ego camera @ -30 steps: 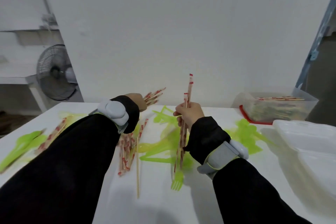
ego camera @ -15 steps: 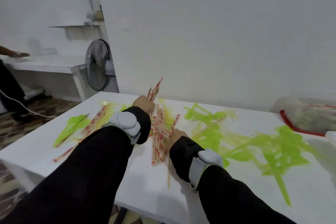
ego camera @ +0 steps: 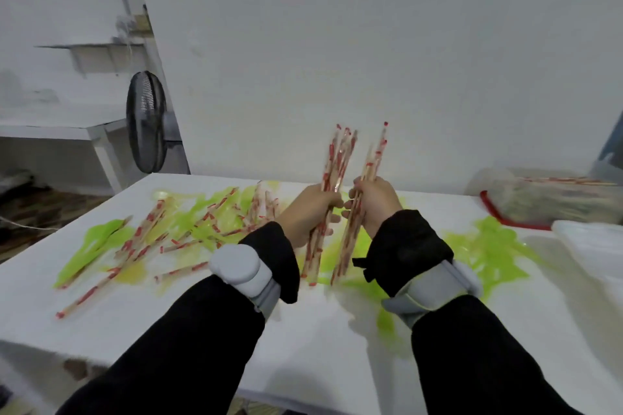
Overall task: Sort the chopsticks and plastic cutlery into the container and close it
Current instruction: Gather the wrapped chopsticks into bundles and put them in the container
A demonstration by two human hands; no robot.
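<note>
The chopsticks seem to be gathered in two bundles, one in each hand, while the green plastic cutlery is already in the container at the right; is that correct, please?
Not quite. The head view shows the left hand and right hand each gripping a bundle of chopsticks, but the green plastic cutlery lies scattered on the table, not in the container.

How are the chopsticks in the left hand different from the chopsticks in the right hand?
The left hand grips a thicker bundle of several wrapped chopsticks; the right hand grips a thinner bundle of fewer.
The thinner bundle's top reaches a bit higher in the picture than the thicker bundle's.
Both bundles stand nearly upright, lean right at the top, wear clear wrappers with red print, and are held around the middle above the white table.
</note>
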